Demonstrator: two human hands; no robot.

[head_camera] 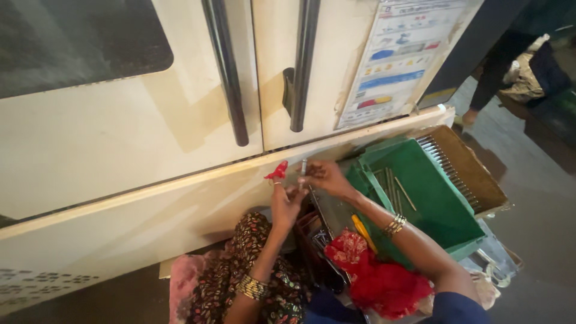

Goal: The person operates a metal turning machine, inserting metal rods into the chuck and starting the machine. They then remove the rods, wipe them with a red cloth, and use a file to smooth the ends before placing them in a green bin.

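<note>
Both hands work a thin metal rod in front of a cream cabinet.

Right hand (324,177) has fingers pinched shut on the upper end of the thin metal rod (304,168), held close to upright near the cabinet ledge (198,180). Left hand (285,204) sits just below, fingers curled, touching the rod's lower part; exact grip hard to tell. Small red piece (278,171) just left of the rod, above the left hand. Green tray (432,198) to the right holds loose rods. Red cloth (378,279) under the right forearm. Gold bangles on both wrists.
</note>
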